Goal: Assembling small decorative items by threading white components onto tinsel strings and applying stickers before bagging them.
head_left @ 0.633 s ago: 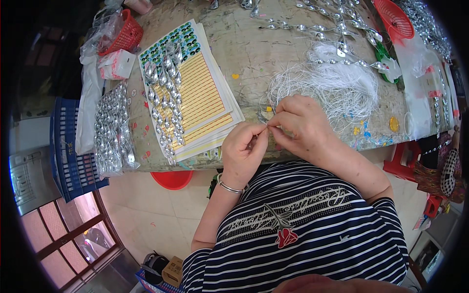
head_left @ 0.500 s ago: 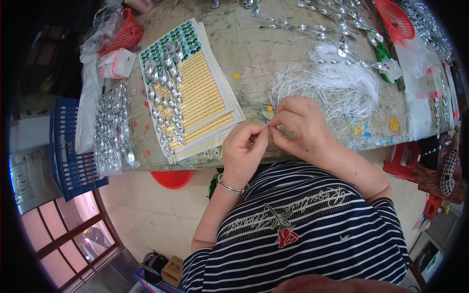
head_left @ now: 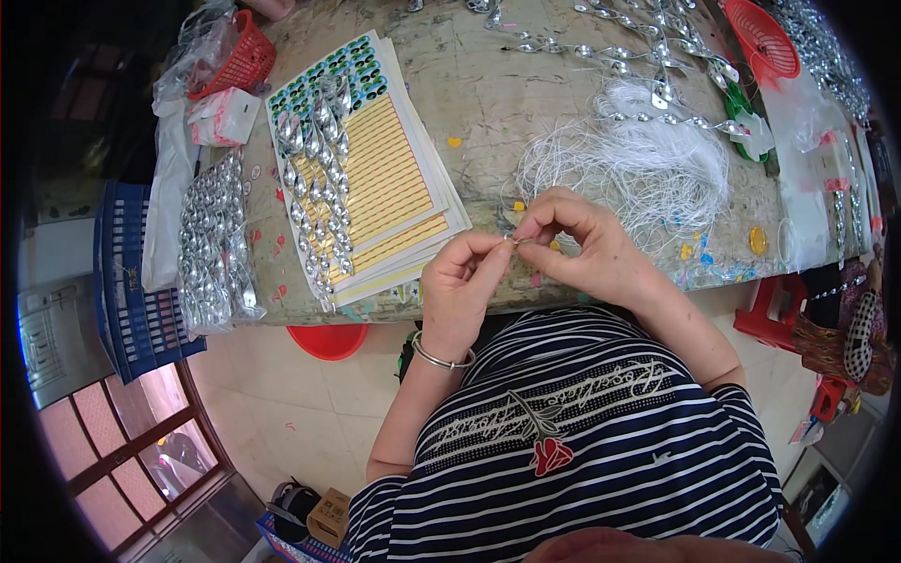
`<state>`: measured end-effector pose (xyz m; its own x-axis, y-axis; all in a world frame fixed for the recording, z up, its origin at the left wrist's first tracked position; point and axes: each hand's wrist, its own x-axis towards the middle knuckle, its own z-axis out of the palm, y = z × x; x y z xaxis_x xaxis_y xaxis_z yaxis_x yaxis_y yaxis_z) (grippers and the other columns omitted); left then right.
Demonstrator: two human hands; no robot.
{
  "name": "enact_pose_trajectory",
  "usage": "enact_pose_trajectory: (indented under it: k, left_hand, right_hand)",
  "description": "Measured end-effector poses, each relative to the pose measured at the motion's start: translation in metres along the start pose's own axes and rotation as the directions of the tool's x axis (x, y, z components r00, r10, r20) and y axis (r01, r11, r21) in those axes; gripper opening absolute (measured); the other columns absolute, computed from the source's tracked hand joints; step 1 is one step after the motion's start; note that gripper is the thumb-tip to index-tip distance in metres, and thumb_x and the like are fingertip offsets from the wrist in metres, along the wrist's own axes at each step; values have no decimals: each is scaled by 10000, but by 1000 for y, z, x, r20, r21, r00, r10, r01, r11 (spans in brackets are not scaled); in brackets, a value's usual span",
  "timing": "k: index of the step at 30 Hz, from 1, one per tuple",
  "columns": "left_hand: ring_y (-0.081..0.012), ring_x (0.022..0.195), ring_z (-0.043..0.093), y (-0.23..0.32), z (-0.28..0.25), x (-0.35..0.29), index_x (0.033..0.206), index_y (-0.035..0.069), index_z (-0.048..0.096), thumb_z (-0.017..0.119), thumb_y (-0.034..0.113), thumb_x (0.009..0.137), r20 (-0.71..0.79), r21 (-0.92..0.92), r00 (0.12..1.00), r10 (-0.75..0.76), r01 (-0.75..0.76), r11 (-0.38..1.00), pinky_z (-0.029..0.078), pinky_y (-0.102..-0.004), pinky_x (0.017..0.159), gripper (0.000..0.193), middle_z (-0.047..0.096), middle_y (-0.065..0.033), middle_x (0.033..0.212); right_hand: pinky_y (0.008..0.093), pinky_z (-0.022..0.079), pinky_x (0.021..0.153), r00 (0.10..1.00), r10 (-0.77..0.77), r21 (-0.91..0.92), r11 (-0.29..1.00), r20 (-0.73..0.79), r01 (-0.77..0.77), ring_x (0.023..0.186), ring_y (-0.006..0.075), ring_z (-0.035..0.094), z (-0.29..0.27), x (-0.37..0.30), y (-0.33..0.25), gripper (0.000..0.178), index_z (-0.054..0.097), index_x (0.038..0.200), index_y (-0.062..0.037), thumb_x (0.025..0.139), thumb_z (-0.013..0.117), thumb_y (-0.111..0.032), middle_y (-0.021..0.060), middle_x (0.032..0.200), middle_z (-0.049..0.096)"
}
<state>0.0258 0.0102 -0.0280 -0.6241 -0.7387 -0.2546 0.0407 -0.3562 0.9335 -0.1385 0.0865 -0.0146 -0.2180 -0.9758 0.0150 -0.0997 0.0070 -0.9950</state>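
Note:
My left hand [head_left: 460,286] and my right hand [head_left: 589,251] meet near the table's front edge. Thumb and forefinger of each are pinched together, almost tip to tip. A tiny pale, shiny bit shows between the fingertips, too small to name. Beyond my right hand spreads a tangled heap of thin white strings [head_left: 662,164]. To the left of my hands lies a stack of sticker sheets [head_left: 389,155], with yellow strips and rows of green and blue ovals. Silver twisted spiral strips [head_left: 319,192] rest on the sheets.
Packed silver spirals [head_left: 218,239] lie at the table's left edge, near a red basket [head_left: 242,58]. At the far right are more spiral strips [head_left: 648,42], green scissors [head_left: 748,131] and another red basket [head_left: 762,42]. A red basin [head_left: 328,342] stands below the front edge.
Both hands have shifted slightly, and their fingertips are a little farther apart. A shiny bit now shows between them. The things on the table have stayed put.

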Motion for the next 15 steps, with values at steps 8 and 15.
enact_pose_trajectory:
  k: [8,15]
  left_hand:
    - [6,647,481,-4,-1,-1,926,4,661,653,34,856,2,164,998,68,-67,984,377,-147,579,77,578,58,754]
    - [-10,667,510,-2,-1,1,944,14,683,672,50,849,11,177,1000,27,-29,984,406,-158,593,102,615,34,788]
  right_hand:
    - [247,447,706,998,52,-84,995,-24,-54,769,109,549,1,-2,-5,70,624,885,-12,836,651,-53,41,845,573]
    - [279,449,740,999,1,-105,994,-36,-5,798,166,570,0,-3,-1,57,626,873,-9,863,616,-64,69,856,595]
